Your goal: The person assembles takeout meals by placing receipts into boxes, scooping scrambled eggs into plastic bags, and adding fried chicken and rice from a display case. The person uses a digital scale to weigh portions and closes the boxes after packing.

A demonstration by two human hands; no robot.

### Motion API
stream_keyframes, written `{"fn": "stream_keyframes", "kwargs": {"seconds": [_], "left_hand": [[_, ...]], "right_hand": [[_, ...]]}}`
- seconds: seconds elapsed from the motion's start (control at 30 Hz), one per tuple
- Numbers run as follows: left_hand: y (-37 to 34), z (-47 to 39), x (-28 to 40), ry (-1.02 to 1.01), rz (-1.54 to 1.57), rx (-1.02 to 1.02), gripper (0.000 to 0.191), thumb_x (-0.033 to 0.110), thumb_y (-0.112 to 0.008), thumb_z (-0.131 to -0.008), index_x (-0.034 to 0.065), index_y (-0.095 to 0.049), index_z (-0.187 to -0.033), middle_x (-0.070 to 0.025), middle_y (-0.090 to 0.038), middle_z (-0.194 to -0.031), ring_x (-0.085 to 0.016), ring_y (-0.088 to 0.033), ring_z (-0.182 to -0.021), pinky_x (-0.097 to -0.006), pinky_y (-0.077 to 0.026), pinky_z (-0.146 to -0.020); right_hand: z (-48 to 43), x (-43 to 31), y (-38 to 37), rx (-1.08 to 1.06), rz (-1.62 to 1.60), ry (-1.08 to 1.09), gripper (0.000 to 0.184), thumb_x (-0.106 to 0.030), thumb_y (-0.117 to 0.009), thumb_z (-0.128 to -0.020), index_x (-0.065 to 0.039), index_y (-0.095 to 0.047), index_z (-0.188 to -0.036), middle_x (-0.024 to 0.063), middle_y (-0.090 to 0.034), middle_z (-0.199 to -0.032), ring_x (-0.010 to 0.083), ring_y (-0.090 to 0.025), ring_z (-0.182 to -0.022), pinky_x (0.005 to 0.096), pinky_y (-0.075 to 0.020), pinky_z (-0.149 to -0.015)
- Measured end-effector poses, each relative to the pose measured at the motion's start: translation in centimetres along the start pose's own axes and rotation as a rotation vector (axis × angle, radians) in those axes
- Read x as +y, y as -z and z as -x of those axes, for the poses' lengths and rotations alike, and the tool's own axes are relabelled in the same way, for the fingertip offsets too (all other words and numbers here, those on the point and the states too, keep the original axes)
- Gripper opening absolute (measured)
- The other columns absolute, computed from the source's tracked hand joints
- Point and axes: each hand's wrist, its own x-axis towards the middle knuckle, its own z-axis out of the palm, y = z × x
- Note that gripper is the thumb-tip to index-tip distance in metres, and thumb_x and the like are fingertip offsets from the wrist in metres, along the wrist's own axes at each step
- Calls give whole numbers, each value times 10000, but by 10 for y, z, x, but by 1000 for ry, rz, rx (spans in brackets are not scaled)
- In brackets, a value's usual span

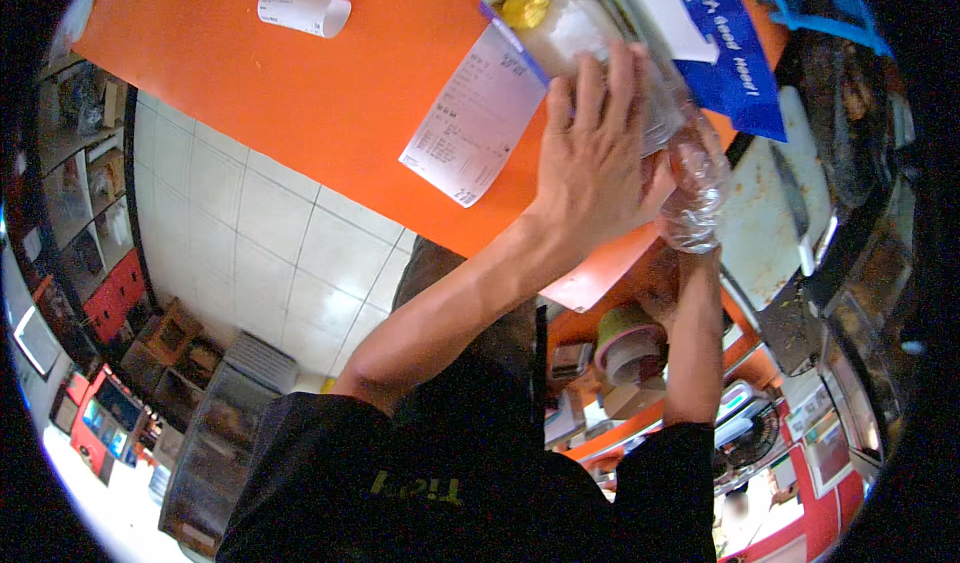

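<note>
A blue-edged paper food box (514,34) lies at the top of the orange table, holding white rice (568,26) under clear film and yellow food (527,6). My bare left hand (596,131) rests over its near end, fingers reaching inside the near wall. To its right is my right hand (696,180) in a clear plastic glove, beside a clear plastic piece (664,131) along the box; its fingers are partly hidden, so its grip cannot be made out. A printed receipt (476,124) lies partly beneath the box.
The orange table (262,97) also bears a curled receipt (304,0). A blue printed packaging sheet (739,67) lies right of the box. Farther right are a stained white cutting board (765,218), a knife (791,188) and a blue plastic basket (825,26). Stacked bowls (630,341) stand below.
</note>
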Motion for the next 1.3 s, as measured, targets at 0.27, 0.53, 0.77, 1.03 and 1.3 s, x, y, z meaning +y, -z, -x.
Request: {"fn": "stream_keyframes", "kwargs": {"seconds": [0.27, 0.53, 0.77, 1.03, 1.3], "left_hand": [[-13, -1, -3, -10, 134, 117, 591, 186, -670, -734, 2, -561, -1285, -289, -384, -1444, -446, -399, -1268, -535, -332, -1017], [-20, 5, -9, -87, 65, 148, 382, 184, -651, -747, 24, -664, -1094, -276, -454, -1395, -431, -427, -1255, -533, -352, -1005], [53, 118, -7, -263, 639, -66, 560, 354, -663, -827, 34, -576, -1278, -257, -390, -1497, -423, -412, -1332, -596, -311, -1070], [41, 138, 19, 60, 853, -129, 748, 311, -687, -829, 0, -404, -1448, -278, -346, -1513, -436, -335, -1417, -603, -179, -1170], [44, 144, 13, -44, 699, -137, 620, 158, -812, -759, 20, -546, -1302, -176, -575, -1316, -348, -552, -1226, -547, -375, -1081]], "right_hand": [[0, -1, 8, -87, 514, 340, 563, -113, -765, -848, -29, -528, -1352, 166, -532, -1387, 319, -523, -1282, 414, -458, -1050], [2, -29, -4, -56, 310, 44, 383, -177, -770, -849, -51, -632, -1183, 173, -514, -1433, 317, -483, -1334, 435, -383, -1113], [84, -94, -18, 149, 315, -148, 414, -203, -723, -887, -41, -562, -1233, 200, -464, -1443, 341, -443, -1349, 456, -362, -1118], [179, -133, -71, 308, 302, -311, 468, -190, -675, -909, -28, -467, -1295, 237, -393, -1461, 379, -396, -1363, 485, -335, -1126], [257, -164, -106, 417, 279, -368, 523, -178, -628, -931, -15, -372, -1357, 274, -322, -1479, 416, -350, -1376, 514, -307, -1134]]}}
